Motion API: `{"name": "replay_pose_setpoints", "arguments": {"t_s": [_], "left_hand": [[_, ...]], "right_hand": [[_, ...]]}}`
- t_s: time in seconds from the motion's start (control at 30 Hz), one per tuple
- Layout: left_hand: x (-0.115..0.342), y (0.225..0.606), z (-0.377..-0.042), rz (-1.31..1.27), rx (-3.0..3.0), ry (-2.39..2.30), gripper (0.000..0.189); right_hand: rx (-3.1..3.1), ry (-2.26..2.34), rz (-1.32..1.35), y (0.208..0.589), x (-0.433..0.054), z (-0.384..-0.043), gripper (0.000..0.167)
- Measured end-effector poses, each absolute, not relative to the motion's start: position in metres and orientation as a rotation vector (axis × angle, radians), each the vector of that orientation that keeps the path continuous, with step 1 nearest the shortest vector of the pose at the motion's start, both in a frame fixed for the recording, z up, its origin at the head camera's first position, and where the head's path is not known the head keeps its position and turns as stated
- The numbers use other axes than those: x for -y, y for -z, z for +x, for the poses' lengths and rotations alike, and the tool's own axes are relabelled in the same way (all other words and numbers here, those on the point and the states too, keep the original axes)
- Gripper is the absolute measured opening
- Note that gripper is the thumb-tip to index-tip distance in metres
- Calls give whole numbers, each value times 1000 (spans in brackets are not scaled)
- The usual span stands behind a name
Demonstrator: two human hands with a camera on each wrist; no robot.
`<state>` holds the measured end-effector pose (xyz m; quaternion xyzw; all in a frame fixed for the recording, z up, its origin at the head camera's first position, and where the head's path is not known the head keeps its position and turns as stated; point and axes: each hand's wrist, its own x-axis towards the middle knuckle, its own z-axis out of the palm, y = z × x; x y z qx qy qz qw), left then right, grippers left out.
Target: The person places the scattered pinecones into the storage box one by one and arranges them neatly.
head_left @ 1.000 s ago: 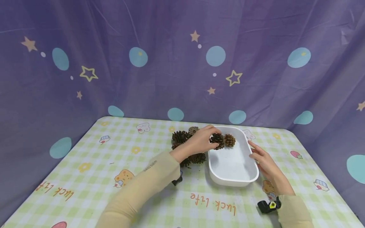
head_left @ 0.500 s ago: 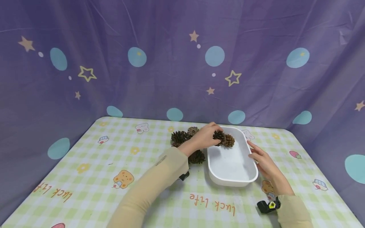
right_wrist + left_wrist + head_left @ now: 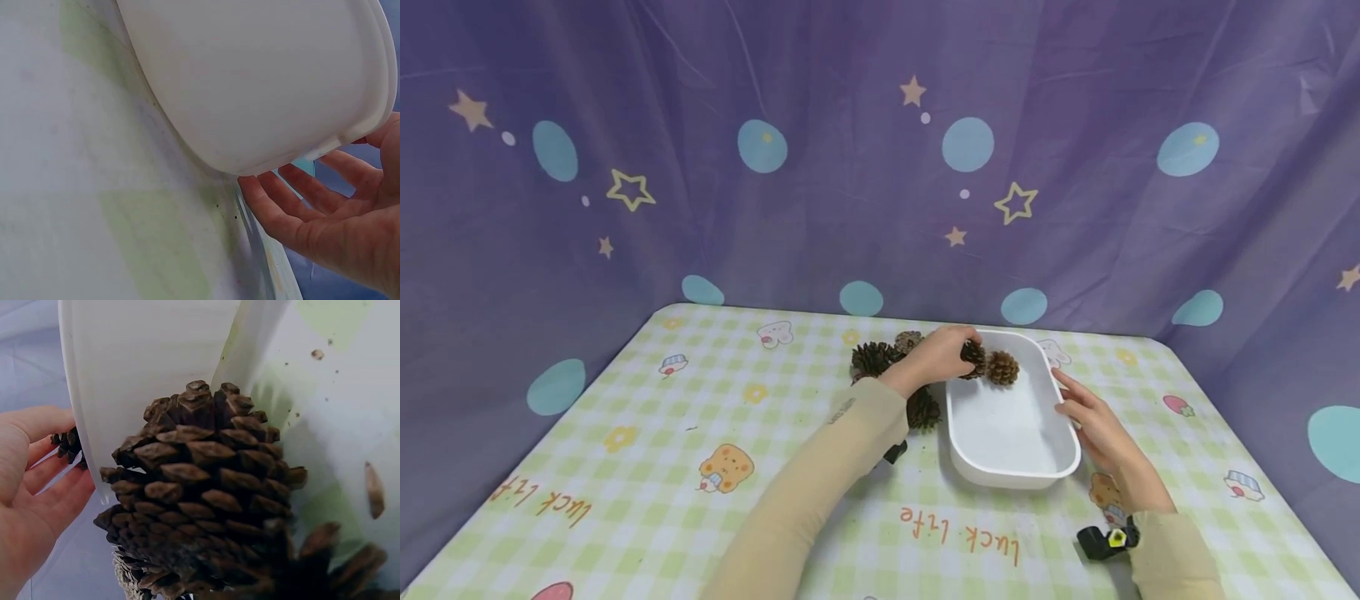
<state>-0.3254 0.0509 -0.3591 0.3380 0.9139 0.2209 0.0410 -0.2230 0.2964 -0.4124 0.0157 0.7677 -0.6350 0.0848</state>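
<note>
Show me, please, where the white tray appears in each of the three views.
Head: white tray right of centre.
Left wrist: white tray at upper left, partly behind a pine cone.
Right wrist: white tray at upper right.
Shared landmark: green-checked tablecloth.

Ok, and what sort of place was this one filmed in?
Probably a staged tabletop recording booth: a purple star-print curtain hangs behind and to both sides of a checked tablecloth, and a black wrist camera sits at the right sleeve.
</note>
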Motion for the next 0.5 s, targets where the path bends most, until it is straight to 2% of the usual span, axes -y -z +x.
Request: {"name": "replay_pose_setpoints", "arguments": {"t_s": [0.5], "left_hand": [[-63,368,-335,1074,-2826,-371,42]], "right_hand": [[-2287,1909,-20,417,-298,-223,62]]}}
